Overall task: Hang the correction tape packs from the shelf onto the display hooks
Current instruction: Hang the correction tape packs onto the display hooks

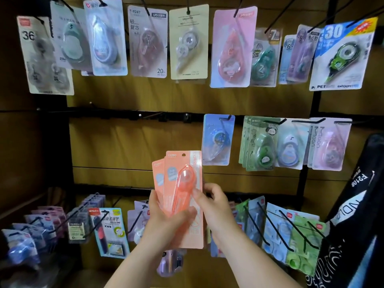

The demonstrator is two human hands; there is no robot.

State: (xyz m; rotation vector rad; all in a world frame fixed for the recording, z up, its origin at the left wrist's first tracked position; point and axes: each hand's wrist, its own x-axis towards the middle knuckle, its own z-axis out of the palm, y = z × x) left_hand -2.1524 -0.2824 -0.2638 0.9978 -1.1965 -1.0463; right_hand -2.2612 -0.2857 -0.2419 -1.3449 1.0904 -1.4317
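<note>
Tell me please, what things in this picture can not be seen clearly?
- Head view: how many orange packs are held; the front pack covers those behind.
- The packs' lower ends, covered by the left hand and right hand.
- Print on the top-left "36" pack, blurred.
- The black bag, cut by the right edge.

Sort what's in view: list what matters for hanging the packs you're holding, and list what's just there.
In the job:
- orange correction tape packs, fanned, gripped by left hand and right hand
- bare black hooks on the middle rail

Just there:
- blue pack already hung on the middle rail
- green avocado-print packs
- black printed bag at right
- pen pack, lower row
</note>
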